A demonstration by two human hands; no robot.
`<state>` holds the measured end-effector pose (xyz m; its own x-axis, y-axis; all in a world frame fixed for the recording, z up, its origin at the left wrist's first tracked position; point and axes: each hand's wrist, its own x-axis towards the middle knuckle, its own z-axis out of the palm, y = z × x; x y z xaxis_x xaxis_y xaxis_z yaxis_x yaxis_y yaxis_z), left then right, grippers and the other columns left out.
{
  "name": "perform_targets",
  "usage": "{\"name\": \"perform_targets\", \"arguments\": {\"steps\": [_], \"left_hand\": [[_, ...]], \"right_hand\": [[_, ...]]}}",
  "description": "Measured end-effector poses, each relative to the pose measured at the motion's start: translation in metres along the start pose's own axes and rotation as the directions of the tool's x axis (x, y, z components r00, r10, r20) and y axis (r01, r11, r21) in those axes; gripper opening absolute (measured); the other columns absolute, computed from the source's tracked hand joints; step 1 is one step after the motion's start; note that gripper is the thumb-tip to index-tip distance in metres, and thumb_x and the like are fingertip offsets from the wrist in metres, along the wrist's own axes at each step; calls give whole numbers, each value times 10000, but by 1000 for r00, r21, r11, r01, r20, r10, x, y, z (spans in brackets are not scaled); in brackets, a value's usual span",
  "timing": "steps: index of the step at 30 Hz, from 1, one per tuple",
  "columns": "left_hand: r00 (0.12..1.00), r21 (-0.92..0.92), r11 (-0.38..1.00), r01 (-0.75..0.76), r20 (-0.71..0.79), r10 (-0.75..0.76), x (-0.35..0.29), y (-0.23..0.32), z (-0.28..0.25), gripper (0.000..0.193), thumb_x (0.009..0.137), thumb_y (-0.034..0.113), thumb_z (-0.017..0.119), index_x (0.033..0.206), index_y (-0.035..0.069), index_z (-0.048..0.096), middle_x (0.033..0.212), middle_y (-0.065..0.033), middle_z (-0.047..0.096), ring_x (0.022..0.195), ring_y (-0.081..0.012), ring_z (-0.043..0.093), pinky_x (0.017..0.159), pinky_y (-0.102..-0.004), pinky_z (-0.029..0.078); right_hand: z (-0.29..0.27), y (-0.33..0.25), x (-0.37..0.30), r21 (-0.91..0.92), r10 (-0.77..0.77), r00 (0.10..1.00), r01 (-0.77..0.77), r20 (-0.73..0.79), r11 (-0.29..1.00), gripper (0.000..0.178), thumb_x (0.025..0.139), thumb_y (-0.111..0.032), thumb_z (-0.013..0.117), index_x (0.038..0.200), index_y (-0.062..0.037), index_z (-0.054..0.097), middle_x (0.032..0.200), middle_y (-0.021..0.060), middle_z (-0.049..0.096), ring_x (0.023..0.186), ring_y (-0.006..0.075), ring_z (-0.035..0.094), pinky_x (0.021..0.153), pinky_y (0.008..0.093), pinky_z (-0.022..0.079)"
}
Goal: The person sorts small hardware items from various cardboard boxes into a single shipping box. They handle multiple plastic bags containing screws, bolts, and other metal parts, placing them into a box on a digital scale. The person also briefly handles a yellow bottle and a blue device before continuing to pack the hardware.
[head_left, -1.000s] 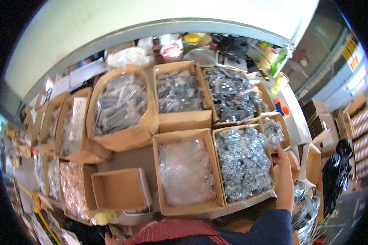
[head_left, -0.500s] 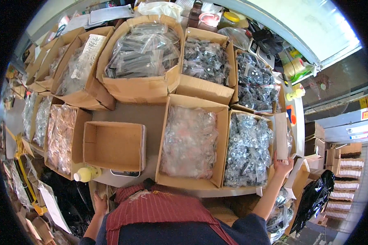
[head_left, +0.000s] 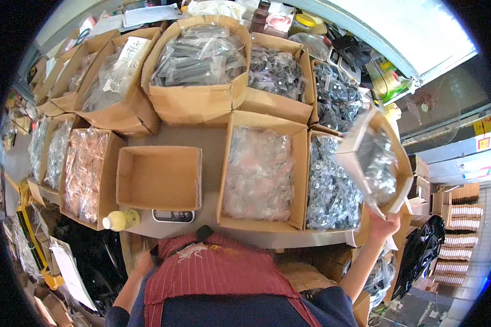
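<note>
Over at the table's edge, the right hand (head_left: 383,224) grips one tilted cardboard box (head_left: 377,159) of bagged parts, while the left hand (head_left: 143,262), probably hanging loose, hides its fingers.

This looks like a hardware stockroom or small-parts packing workshop. A grey bench (head_left: 202,139) is crowded with open cardboard cartons (head_left: 199,95) filled with clear plastic bags of small metal parts (head_left: 333,188), washers and fasteners by their look. An empty carton (head_left: 158,177) sits on a small weighing scale (head_left: 173,216) at the bench's near edge. More bagged stock (head_left: 46,155) fills cartons on the left, and stacked boxes (head_left: 461,193) stand on the right.
</note>
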<state>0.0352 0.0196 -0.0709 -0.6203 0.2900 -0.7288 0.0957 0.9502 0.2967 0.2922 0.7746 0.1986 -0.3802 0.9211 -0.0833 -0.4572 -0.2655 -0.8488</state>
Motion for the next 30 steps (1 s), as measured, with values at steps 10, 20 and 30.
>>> {"name": "perform_targets", "arguments": {"steps": [10, 20, 30], "left_hand": [[947, 92, 945, -315, -30, 319, -24, 57, -71, 970, 823, 225, 718, 1556, -62, 152, 1177, -365, 619, 1093, -501, 608, 884, -520, 501], [926, -88, 922, -378, -60, 374, -82, 106, -151, 523, 907, 185, 583, 1396, 11, 520, 1247, -287, 636, 1175, -452, 598, 985, -464, 486], [789, 193, 766, -614, 105, 606, -89, 182, -217, 360, 918, 185, 566, 1239, 27, 602, 1085, -246, 677, 1024, -430, 641, 880, -492, 513]], "right_hand": [[93, 108, -105, -121, 585, 765, -575, 270, 809, 718, 659, -130, 563, 1369, -36, 520, 1207, 130, 639, 1048, 306, 636, 854, 490, 558], [114, 128, -168, -706, 570, 796, -283, 206, 649, 617, 756, -84, 637, 1357, -46, 503, 1232, 126, 621, 1020, 223, 601, 855, 342, 494], [176, 65, -173, -861, 325, 856, 475, 403, -184, 304, 916, -298, 697, 851, -1, 714, 698, 157, 677, 659, 286, 696, 613, 344, 521]]}}
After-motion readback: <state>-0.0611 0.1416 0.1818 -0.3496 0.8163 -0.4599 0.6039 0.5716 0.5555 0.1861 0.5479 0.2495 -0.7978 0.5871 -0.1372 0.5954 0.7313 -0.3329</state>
